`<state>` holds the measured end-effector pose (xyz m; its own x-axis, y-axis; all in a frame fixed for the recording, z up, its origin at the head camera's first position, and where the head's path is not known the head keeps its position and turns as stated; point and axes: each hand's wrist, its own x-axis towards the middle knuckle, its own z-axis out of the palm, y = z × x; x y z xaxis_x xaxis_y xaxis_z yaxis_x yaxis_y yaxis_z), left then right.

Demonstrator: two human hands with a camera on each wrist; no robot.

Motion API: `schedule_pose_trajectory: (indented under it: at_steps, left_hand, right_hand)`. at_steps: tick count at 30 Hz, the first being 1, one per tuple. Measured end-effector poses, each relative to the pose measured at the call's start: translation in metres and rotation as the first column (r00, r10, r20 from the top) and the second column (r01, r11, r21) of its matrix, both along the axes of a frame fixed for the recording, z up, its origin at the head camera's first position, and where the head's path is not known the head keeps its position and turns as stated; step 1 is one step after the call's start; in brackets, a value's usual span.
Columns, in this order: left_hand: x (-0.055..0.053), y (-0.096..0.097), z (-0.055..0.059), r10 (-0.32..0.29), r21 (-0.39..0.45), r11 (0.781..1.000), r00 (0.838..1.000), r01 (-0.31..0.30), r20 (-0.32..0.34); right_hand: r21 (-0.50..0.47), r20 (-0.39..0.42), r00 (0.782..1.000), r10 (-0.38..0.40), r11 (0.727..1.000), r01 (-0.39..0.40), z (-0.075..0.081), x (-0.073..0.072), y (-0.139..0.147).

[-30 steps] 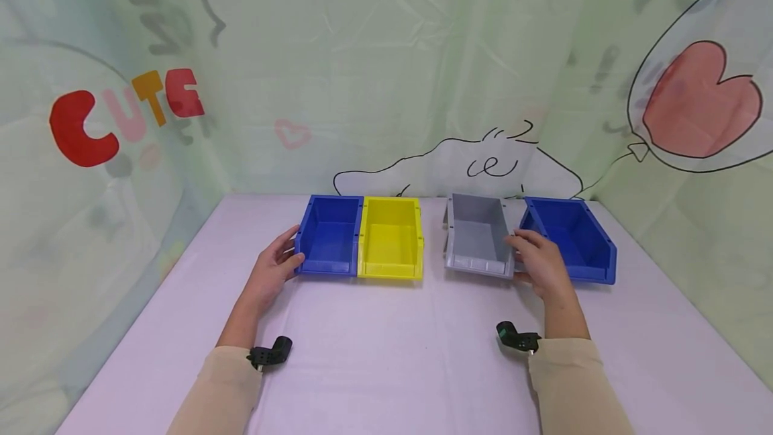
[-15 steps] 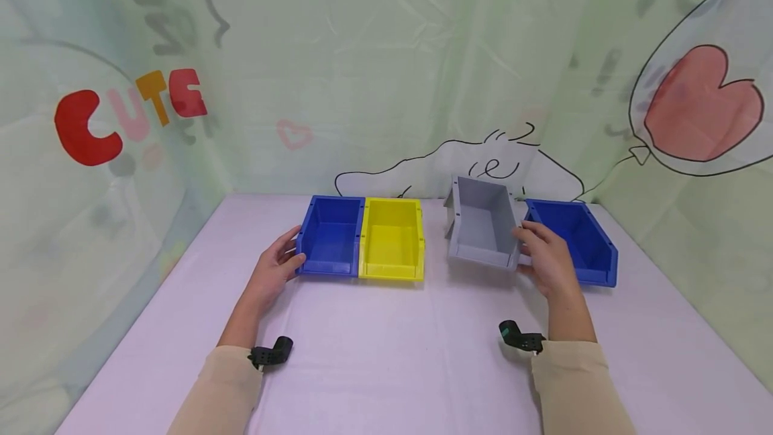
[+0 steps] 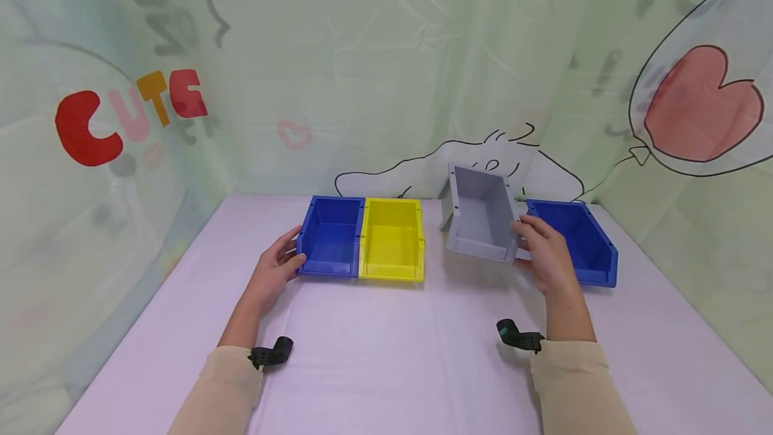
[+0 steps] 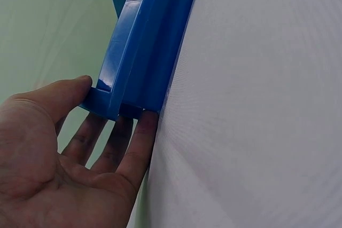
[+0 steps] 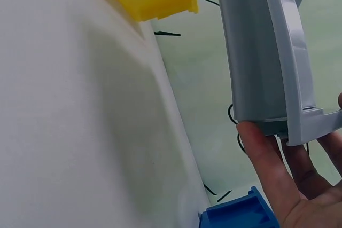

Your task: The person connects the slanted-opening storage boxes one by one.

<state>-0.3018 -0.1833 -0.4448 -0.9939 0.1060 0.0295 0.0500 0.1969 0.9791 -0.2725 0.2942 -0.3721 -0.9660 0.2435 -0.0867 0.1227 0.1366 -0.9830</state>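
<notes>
In the head view, my right hand (image 3: 546, 259) grips the right side of a grey storage bin (image 3: 481, 215) and holds it tilted above the table; its shadow falls below. The right wrist view shows fingers (image 5: 270, 172) against the end of the grey bin (image 5: 256, 52), well off the tabletop. My left hand (image 3: 273, 272) holds the front left corner of a blue bin (image 3: 329, 246), which stands on the table. In the left wrist view its thumb lies at the front lip and its fingers (image 4: 140, 150) reach along the side of the blue bin (image 4: 155, 46).
A yellow bin (image 3: 391, 250) stands tight against the left blue bin's right side. Another blue bin (image 3: 582, 247) sits at an angle on the right, partly behind my right hand. A printed curtain (image 3: 386, 72) closes off the back of the white table (image 3: 386, 354).
The grey bin has risen off the table in my right hand, tipping and shifting towards the back. My left hand and the blue and yellow bins have stayed in place.
</notes>
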Motion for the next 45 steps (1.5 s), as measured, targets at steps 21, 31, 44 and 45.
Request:
schedule_pose_trajectory:
  at_steps: [21,31,44,45]
  left_hand:
    - [-0.001,-0.001,-0.004,-0.009,0.020,1.000,1.000,0.009,-0.025]
    - [-0.001,-0.001,-0.004,-0.004,0.018,1.000,1.000,0.004,-0.021]
    - [-0.001,-0.002,-0.005,-0.009,0.013,1.000,1.000,0.009,-0.020]
    - [-0.001,-0.002,-0.005,-0.009,0.012,1.000,1.000,0.009,-0.019]
  right_hand:
    - [0.138,0.036,0.995,0.090,0.986,-0.094,-0.006,-0.006,-0.016]
    - [0.160,0.036,0.994,0.101,0.981,-0.105,-0.008,-0.005,-0.019]
    - [0.180,0.047,0.994,0.101,0.978,-0.108,-0.006,-0.003,-0.020]
    - [0.181,0.048,0.994,0.102,0.977,-0.109,-0.006,-0.003,-0.020]
